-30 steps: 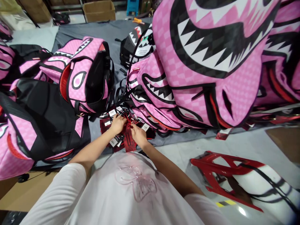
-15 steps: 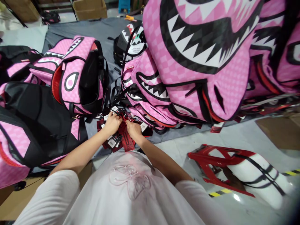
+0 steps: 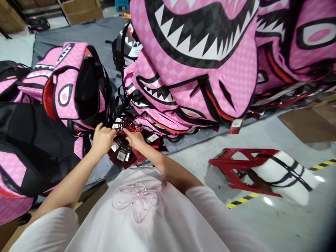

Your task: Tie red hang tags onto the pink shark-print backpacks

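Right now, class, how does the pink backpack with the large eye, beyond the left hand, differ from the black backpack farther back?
The pink backpack is checkered; the black backpack is mostly black.
The pink backpack lies closer to the left hand than the black backpack.
The pink backpack's eye shows; the black backpack is partly hidden by a big pink bag.
Both bear jagged white teeth.

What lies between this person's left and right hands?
In the head view, some hang tags and red strings lie between the left hand and right hand.
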Action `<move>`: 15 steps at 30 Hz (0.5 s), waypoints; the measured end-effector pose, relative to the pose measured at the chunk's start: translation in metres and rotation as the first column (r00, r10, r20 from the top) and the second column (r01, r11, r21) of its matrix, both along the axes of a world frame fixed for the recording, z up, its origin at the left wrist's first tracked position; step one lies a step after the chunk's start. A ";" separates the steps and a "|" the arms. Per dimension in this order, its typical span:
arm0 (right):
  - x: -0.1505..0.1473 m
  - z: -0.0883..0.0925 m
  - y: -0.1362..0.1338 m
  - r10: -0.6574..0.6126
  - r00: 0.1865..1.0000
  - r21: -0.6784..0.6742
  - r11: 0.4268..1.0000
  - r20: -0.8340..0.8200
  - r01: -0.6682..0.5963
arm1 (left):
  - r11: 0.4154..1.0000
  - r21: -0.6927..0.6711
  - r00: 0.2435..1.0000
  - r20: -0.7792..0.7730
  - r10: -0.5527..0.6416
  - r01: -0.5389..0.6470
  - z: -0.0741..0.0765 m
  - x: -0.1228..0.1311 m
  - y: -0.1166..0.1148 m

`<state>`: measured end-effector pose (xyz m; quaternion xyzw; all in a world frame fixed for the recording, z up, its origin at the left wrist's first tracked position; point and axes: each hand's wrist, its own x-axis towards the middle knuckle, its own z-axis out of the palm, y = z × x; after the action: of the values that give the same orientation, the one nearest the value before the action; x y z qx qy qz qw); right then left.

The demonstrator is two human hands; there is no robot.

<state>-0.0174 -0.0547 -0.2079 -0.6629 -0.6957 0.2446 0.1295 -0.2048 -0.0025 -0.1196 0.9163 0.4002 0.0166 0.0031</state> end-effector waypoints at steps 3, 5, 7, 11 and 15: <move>0.021 -0.008 -0.033 -0.132 0.969 0.182 0.968 -0.208 0.171 | 0.988 -0.153 0.998 0.059 -0.019 0.028 0.010 0.021 -0.015; 0.052 -0.020 -0.067 -0.335 0.897 0.241 0.881 -0.289 0.407 | 0.960 -0.279 0.993 0.121 0.002 0.033 0.010 0.038 -0.027; 0.085 -0.035 -0.096 -0.569 0.784 0.233 0.750 -0.249 0.619 | 0.912 -0.402 0.982 0.190 -0.006 0.084 0.003 0.058 -0.038; 0.121 -0.059 -0.116 -0.674 0.727 0.072 0.725 -0.135 0.685 | 0.832 -0.517 0.955 0.292 -0.047 0.199 -0.033 0.109 -0.054; 0.121 -0.070 -0.106 -0.689 0.712 -0.016 0.720 -0.131 0.694 | 0.787 -0.611 0.973 0.222 0.059 0.092 -0.080 0.154 -0.062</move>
<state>0.1032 -0.1607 -0.2779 -0.8554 -0.3917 0.2086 0.2671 -0.0507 -0.0645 -0.1992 0.8601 0.3725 -0.0092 0.3485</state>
